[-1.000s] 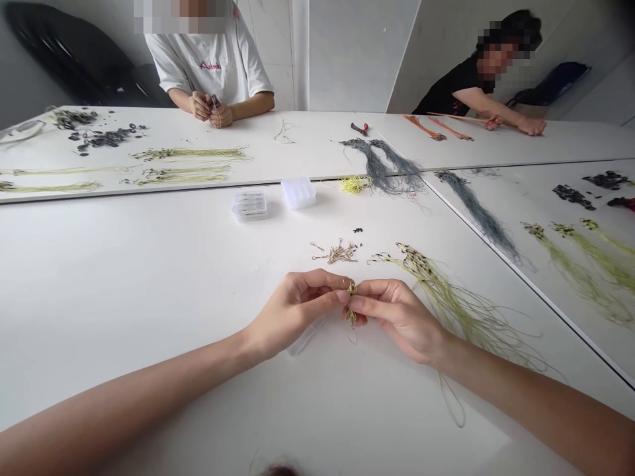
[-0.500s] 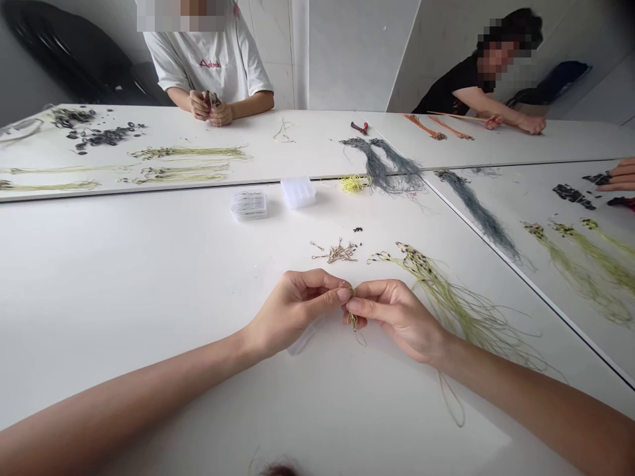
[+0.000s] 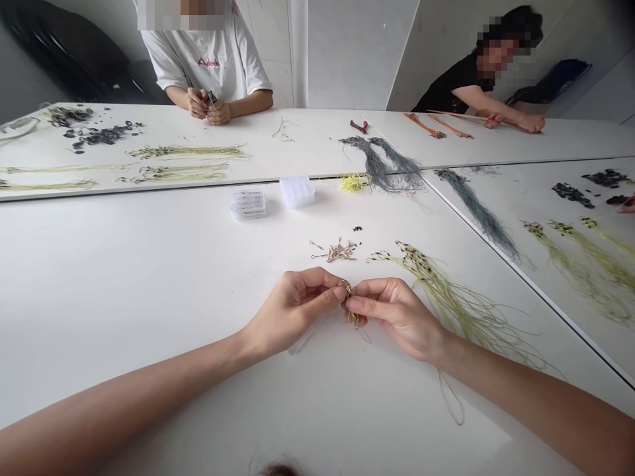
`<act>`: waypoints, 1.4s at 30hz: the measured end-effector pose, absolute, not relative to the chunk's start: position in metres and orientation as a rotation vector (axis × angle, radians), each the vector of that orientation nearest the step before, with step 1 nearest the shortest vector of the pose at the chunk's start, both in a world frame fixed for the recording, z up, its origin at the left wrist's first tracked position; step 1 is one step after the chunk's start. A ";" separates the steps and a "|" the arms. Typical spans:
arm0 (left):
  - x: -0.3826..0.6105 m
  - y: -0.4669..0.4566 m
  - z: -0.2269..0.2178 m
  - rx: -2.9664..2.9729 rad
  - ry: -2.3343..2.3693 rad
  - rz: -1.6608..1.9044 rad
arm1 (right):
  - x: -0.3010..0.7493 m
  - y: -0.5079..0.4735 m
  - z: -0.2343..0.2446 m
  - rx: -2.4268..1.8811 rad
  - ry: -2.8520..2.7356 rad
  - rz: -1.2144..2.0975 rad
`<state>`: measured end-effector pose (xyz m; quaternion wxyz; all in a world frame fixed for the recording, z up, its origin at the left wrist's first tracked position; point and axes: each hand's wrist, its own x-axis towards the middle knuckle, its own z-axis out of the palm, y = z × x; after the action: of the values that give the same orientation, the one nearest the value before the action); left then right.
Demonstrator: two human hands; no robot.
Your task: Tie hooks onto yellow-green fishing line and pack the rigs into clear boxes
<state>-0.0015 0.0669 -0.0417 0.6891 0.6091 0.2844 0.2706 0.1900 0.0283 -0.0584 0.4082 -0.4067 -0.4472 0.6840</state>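
Observation:
My left hand (image 3: 310, 304) pinches a small looped piece of yellow-green fishing line (image 3: 353, 318) between thumb and fingers. From the other side my right hand (image 3: 389, 311) grips the same piece, its thumb nearly meeting the left one. Fingers partly cover the knot or fitting there. Beyond the hands lies a small heap of brass-coloured snap swivels (image 3: 340, 250), with tiny black beads (image 3: 357, 229) just behind. A bundle of yellow-green hooked lines (image 3: 446, 297) spreads beside and behind my right hand and forearm. A clear plastic piece (image 3: 303, 338) is partly hidden under my left hand.
Two clear plastic boxes (image 3: 297, 192) stand near the table seam, with a yellow coil (image 3: 352, 182) to their right. Grey line bundles (image 3: 476, 211) lie across the joined tables. Opposite, one person (image 3: 208, 66) handles line; another person (image 3: 461, 92) leans over orange strands (image 3: 436, 129).
My hands stay almost in place while the line between my fingertips shifts slightly. At the right edge, a co-worker's hand has drawn back from the black pieces.

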 end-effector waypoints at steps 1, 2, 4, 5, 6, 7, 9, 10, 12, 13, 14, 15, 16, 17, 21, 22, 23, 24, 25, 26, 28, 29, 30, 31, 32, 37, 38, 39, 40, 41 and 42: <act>-0.002 0.067 -0.041 1.362 0.643 0.604 | 0.190 0.028 -0.059 -1.029 -1.126 1.719; -0.001 0.067 -0.041 1.365 0.652 0.601 | 0.190 0.028 -0.059 -1.035 -1.126 1.712; -0.001 0.067 -0.040 1.377 0.670 0.599 | 0.190 0.028 -0.059 -1.046 -1.127 1.698; -0.001 0.067 -0.040 1.382 0.673 0.601 | 0.190 0.028 -0.059 -1.049 -1.128 1.694; -0.001 0.067 -0.040 1.385 0.670 0.604 | 0.190 0.029 -0.059 -1.049 -1.130 1.695; -0.001 0.067 -0.040 1.384 0.662 0.608 | 0.190 0.029 -0.060 -1.047 -1.132 1.697; 0.000 0.067 -0.041 1.380 0.637 0.612 | 0.190 0.029 -0.060 -1.038 -1.133 1.707; 0.000 0.067 -0.041 1.381 0.626 0.611 | 0.190 0.029 -0.060 -1.032 -1.131 1.712; -0.001 0.067 -0.042 1.387 0.616 0.608 | 0.191 0.029 -0.060 -1.025 -1.127 1.720; -0.001 0.067 -0.042 1.391 0.616 0.605 | 0.191 0.029 -0.059 -1.023 -1.125 1.724; -0.001 0.067 -0.042 1.395 0.616 0.601 | 0.191 0.029 -0.059 -1.020 -1.125 1.727; -0.001 0.068 -0.042 1.398 0.616 0.596 | 0.191 0.029 -0.059 -1.019 -1.126 1.728; -0.001 0.068 -0.042 1.399 0.615 0.590 | 0.191 0.029 -0.059 -1.017 -1.128 1.731; -0.002 0.068 -0.042 1.399 0.611 0.582 | 0.191 0.030 -0.059 -1.015 -1.132 1.736; -0.001 0.069 -0.042 1.375 0.585 0.561 | 0.193 0.031 -0.059 -0.991 -1.149 1.770; -0.001 0.069 -0.042 1.360 0.572 0.563 | 0.193 0.032 -0.059 -0.980 -1.153 1.778; 0.000 0.069 -0.042 1.341 0.556 0.569 | 0.194 0.032 -0.059 -0.969 -1.156 1.785; 0.000 0.069 -0.042 1.321 0.537 0.575 | 0.194 0.032 -0.059 -0.960 -1.156 1.791; 0.001 0.069 -0.042 1.300 0.520 0.582 | 0.195 0.033 -0.060 -0.951 -1.157 1.795; 0.001 0.069 -0.042 1.282 0.507 0.586 | 0.195 0.033 -0.060 -0.942 -1.159 1.799; 0.001 0.069 -0.042 1.256 0.493 0.591 | 0.196 0.034 -0.060 -0.926 -1.160 1.805; 0.001 0.069 -0.042 1.248 0.488 0.592 | 0.196 0.034 -0.060 -0.917 -1.160 1.808; 0.002 0.069 -0.042 1.242 0.485 0.593 | 0.196 0.034 -0.061 -0.910 -1.158 1.811; 0.001 0.069 -0.042 1.238 0.485 0.594 | 0.196 0.034 -0.061 -0.902 -1.157 1.815; 0.001 0.069 -0.042 1.236 0.485 0.593 | 0.196 0.034 -0.061 -0.896 -1.157 1.818; 0.001 0.069 -0.043 1.241 0.471 0.579 | 0.196 0.034 -0.061 -0.871 -1.157 1.832; 0.000 0.069 -0.042 1.246 0.467 0.575 | 0.196 0.034 -0.061 -0.869 -1.155 1.833; 0.000 0.069 -0.042 1.253 0.467 0.570 | 0.196 0.034 -0.061 -0.868 -1.154 1.832; 0.000 0.069 -0.042 1.261 0.472 0.564 | 0.196 0.034 -0.062 -0.867 -1.155 1.831; 0.000 0.069 -0.042 1.270 0.480 0.557 | 0.196 0.034 -0.062 -0.867 -1.156 1.828; -0.001 0.069 -0.041 1.280 0.488 0.549 | 0.196 0.034 -0.062 -0.868 -1.158 1.827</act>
<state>-0.0005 0.0688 -0.0414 0.7399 0.5833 0.2227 0.2505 0.1962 0.0343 -0.0619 0.3945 -0.3422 -0.4567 0.7202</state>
